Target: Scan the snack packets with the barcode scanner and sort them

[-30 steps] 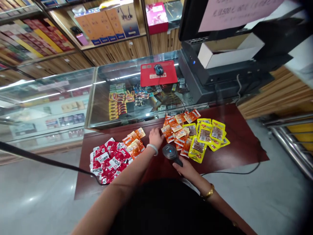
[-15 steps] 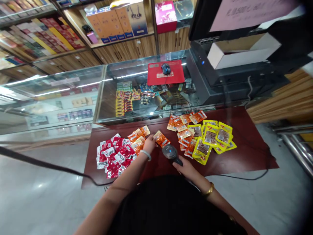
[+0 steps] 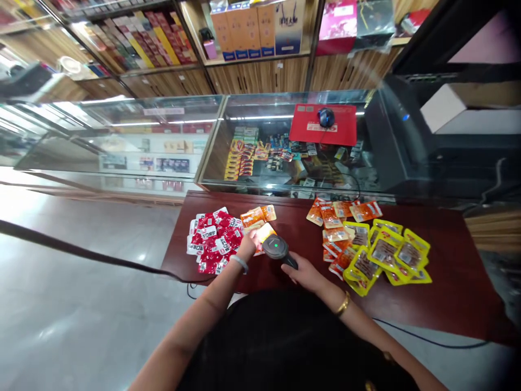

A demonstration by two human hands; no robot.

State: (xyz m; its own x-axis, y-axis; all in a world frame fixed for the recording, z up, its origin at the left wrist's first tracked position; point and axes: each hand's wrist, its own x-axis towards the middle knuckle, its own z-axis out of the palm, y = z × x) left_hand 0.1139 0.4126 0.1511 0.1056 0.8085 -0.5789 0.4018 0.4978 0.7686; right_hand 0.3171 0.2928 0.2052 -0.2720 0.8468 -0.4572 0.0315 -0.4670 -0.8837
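Two hands work at the near edge of the dark red table (image 3: pixel 407 304). The right hand (image 3: pixel 307 273) has its grip wrapped around the handle of a black scanner (image 3: pixel 277 249), which shows a small green light on top. At about nine o'clock from the scanner, the left hand (image 3: pixel 249 245) pinches one orange packet (image 3: pixel 264 233) by its edge and holds it just in front of the scanner head. The packet looks light, thin and crinkly, so it would bend easily; its flat sealed edge seems the best place to hold.

At ten o'clock lies a heap of red packets (image 3: pixel 211 239), with a few orange ones just beside it. At two o'clock sit more orange packets and yellow packets (image 3: pixel 386 252). Farther off stands a glass case (image 3: pixel 285 157) with a red mat (image 3: pixel 323 125) and a mouse (image 3: pixel 325 116).
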